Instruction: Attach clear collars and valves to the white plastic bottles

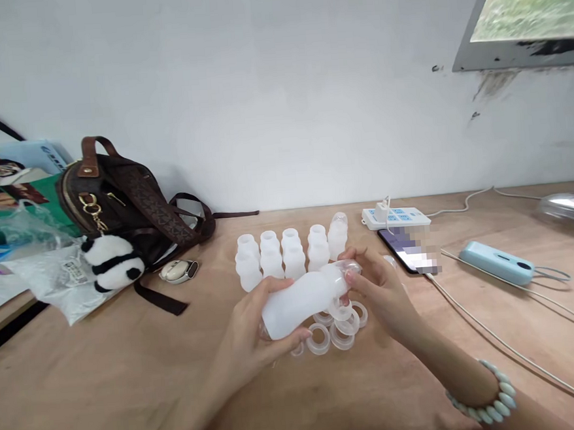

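Observation:
A white, wavy-sided plastic bottle lies tilted in my left hand, whose fingers and thumb wrap round its lower body. At the bottle's upper end, my right hand pinches a clear cap that sits over the neck. Below the bottle is a loose heap of translucent rings on the table. Behind my hands several matching white bottles stand upright in a row with uncovered mouths. At the row's right end, another bottle wears a clear domed cap.
To the left are a brown backpack with a panda plush, a plastic bag and a watch. On the right lie a power strip, a phone, a blue power bank and white cables.

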`<state>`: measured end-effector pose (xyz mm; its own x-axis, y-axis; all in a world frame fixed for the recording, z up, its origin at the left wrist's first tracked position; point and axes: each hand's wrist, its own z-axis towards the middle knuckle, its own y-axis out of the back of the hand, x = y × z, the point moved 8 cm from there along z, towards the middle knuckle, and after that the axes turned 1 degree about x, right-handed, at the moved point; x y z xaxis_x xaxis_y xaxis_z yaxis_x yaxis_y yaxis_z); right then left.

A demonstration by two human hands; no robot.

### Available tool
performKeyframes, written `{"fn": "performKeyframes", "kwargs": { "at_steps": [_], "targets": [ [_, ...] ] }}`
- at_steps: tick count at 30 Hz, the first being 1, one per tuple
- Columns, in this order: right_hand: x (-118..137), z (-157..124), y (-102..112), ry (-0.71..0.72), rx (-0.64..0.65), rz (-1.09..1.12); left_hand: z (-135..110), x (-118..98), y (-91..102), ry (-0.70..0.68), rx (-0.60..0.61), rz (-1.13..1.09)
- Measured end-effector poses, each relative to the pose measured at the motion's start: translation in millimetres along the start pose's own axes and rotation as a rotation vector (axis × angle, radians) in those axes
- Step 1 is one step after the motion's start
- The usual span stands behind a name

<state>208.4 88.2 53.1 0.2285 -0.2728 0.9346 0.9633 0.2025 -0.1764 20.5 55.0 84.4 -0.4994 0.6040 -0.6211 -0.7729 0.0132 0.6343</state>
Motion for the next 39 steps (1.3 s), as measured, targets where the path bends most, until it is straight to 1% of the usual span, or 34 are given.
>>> {"fn": "performKeyframes", "kwargs": {
  "at_steps": [2, 4, 5, 8, 11, 12, 13, 14, 15, 16, 17, 18, 20, 23, 26, 27, 29, 30, 31, 32, 35, 36, 37, 39],
  "targets": [
    [-1, 1, 1, -0.017, 0.031, -0.041, -1, 3, -0.1, 0.055, -0.012, -0.058],
    [6, 1, 0, 0.030, 0.057, -0.110, -1, 10, -1.5, 0.147, -0.001, -0.213],
    [12, 0, 0, 0.078, 0.064, -0.146, 0, 15, -3.9, 0.206, 0.016, -0.320],
    [37, -6, -5, 0.305, 0.070, -0.284, 0, 27, -15.6, 0.371, 0.087, -0.653],
    [63, -15, -10, 0.534, 0.101, -0.472, -2, 37, -26.2, 0.540, 0.141, -0.901],
    [71, -16, -7, 0.591, 0.080, -0.510, -4, 41, -26.9, 0.596, 0.134, -0.957],
    [80, -17, 1, 0.638, 0.017, -0.523, -5, 46, -25.2, 0.638, 0.107, -0.998],
    [89, -18, 15, 0.673, -0.088, -0.519, -5, 50, -21.0, 0.658, 0.064, -1.028],
    [97, -18, 33, 0.685, -0.220, -0.498, -5, 55, -14.8, 0.656, 0.006, -1.048],
    [102, -19, 53, 0.682, -0.368, -0.482, -4, 59, -7.0, 0.643, -0.067, -1.061],
    [105, -18, 71, 0.653, -0.478, -0.498, -4, 64, 0.9, 0.623, -0.140, -1.066],
    [105, -16, 84, 0.602, -0.532, -0.536, -4, 69, 7.8, 0.607, -0.206, -1.062],
    [100, -9, 103, 0.476, -0.542, -0.678, -5, 77, 17.3, 0.580, -0.307, -1.033],
    [82, -1, 118, 0.306, -0.468, -1.020, -6, 86, 21.5, 0.548, -0.379, -0.956],
    [51, 5, 133, 0.117, -0.354, -1.365, -9, 89, 22.3, 0.540, -0.416, -0.865],
    [40, 6, 138, 0.052, -0.307, -1.453, -10, 89, 22.7, 0.540, -0.425, -0.841],
    [20, 7, 147, -0.046, -0.195, -1.557, -11, 89, 23.8, 0.535, -0.438, -0.816],
    [13, 7, 150, -0.075, -0.145, -1.578, -12, 89, 23.9, 0.531, -0.438, -0.811],
    [11, 7, 153, -0.088, -0.122, -1.585, -12, 89, 23.9, 0.525, -0.435, -0.807],
    [12, 7, 155, -0.090, -0.132, -1.585, -12, 89, 23.9, 0.513, -0.428, -0.805],
    [30, 5, 155, -0.051, -0.236, -1.513, -13, 87, 24.2, 0.470, -0.412, -0.795],
    [34, 4, 152, -0.030, -0.227, -1.458, -13, 87, 24.4, 0.465, -0.413, -0.794],
    [36, 4, 148, -0.014, -0.187, -1.397, -14, 86, 24.7, 0.466, -0.416, -0.795],
    [34, 1, 137, -0.012, -0.064, -1.293, -15, 86, 25.2, 0.481, -0.426, -0.792]
  ]
}}
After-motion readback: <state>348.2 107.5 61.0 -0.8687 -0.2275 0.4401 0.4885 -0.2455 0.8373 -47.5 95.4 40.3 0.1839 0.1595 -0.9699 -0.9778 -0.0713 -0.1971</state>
